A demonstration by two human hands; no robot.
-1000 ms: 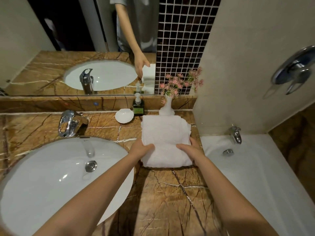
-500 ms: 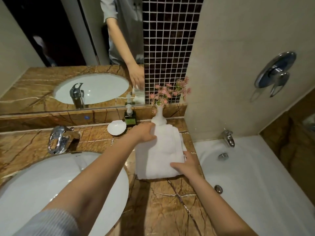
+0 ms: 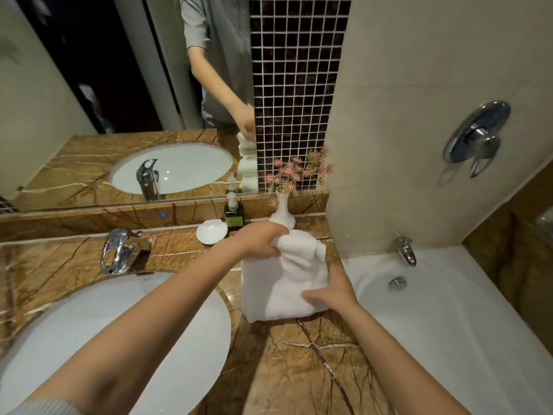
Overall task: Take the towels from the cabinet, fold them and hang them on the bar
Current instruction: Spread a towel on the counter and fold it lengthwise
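White towel point(image 3: 284, 283), folded, far edge lifted, on countertop point(image 3: 299, 369).

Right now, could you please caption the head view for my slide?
Left hand grips the towel at its far edge; right hand presses its near side onto the counter.

On my feed the left grip point(image 3: 260, 239) and right grip point(image 3: 332, 292) are bare and so are both forearms point(image 3: 398, 354), a ribbed pale grey sleeve point(image 3: 45, 408) edges the left arm near the elbow, and the mirror point(image 3: 45, 85) shows the same loose, plain grey, short-sleeved top point(image 3: 215, 40).
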